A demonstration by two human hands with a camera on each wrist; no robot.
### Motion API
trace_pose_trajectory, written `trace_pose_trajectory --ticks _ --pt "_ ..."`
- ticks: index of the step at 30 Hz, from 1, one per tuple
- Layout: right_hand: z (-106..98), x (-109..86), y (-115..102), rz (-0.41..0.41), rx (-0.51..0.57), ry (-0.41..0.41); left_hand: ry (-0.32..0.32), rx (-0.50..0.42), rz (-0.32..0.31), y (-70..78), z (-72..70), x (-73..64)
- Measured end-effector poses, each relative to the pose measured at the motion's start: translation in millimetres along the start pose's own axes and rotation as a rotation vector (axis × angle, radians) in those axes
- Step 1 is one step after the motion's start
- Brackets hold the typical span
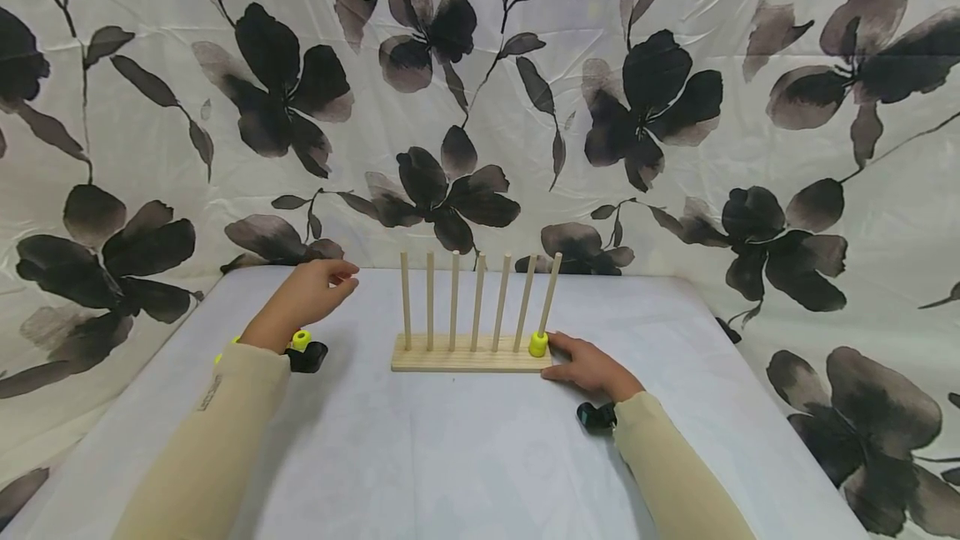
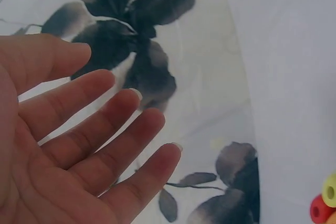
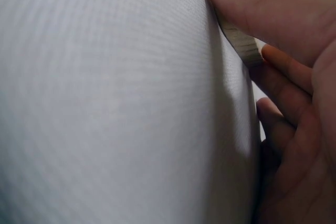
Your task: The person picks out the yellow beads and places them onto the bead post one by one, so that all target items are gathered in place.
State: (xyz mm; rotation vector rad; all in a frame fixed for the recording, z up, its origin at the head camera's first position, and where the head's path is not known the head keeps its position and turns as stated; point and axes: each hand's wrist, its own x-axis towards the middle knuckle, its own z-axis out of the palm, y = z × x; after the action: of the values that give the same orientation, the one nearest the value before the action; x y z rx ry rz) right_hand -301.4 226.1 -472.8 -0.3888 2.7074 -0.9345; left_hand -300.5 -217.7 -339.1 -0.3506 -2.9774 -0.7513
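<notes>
A wooden peg rack, a flat base with a row of several upright pegs, stands on the white-covered table. Yellow beads sit at the bottom of its rightmost peg. My right hand grips the right end of the base; in the right wrist view the thumb lies along one side of the wood, other fingers at its end. To the left of the rack my left hand is raised over the table, holding nothing. Its fingers are spread and slightly bent in the left wrist view.
Near the left forearm lies a yellow bead, others partly hidden by the sleeve. At the left wrist view's edge are a red bead and a yellow bead, with some orange below. A floral cloth hangs behind the table.
</notes>
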Motion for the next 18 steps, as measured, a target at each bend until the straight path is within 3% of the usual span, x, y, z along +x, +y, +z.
trace_pose_trajectory --ticks 6,18 --pt "0.8 0.6 0.4 -0.002 0.007 -0.003 -0.006 0.015 -0.014 -15.0 5.9 -3.2" --pt "0.5 0.3 -0.2 0.014 0.002 -0.001 -0.062 0.003 -0.1 -42.8 16.7 -11.3"
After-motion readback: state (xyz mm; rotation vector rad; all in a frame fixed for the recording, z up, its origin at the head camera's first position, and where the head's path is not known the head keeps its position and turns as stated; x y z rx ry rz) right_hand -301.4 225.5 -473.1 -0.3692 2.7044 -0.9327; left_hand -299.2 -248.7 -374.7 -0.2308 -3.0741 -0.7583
